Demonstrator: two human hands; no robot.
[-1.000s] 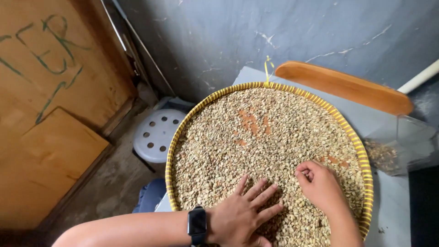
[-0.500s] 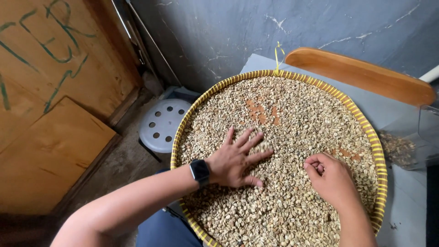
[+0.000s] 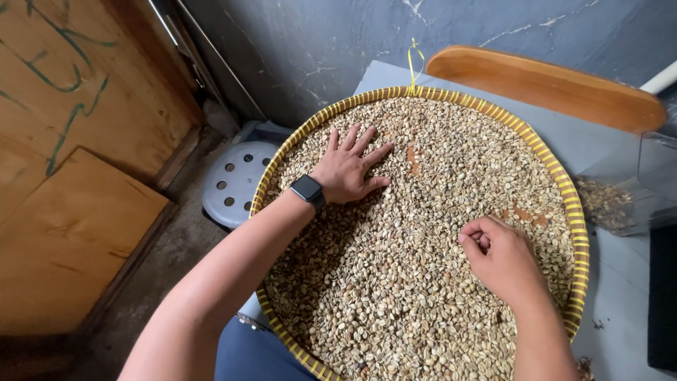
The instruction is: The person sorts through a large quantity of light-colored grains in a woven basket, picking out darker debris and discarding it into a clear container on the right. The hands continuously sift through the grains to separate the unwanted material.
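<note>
A wide round woven tray with a yellow rim (image 3: 575, 233) rests on a grey table and is covered with pale beans (image 3: 395, 282). My left hand (image 3: 349, 169), with a dark watch on the wrist, lies flat on the beans in the upper left part of the tray, fingers spread. My right hand (image 3: 497, 257) rests on the beans at the right side, fingers curled with the fingertips pinched together; whether beans are between them is hidden.
A long wooden board (image 3: 550, 85) lies behind the tray. A clear plastic container with some beans (image 3: 620, 197) stands at the right. A grey perforated stool (image 3: 236, 183) and wooden panels (image 3: 77, 212) are on the floor at the left.
My left hand has slid across the beans toward the upper left of the tray. My right hand has stayed at the right side, fingers still curled.
</note>
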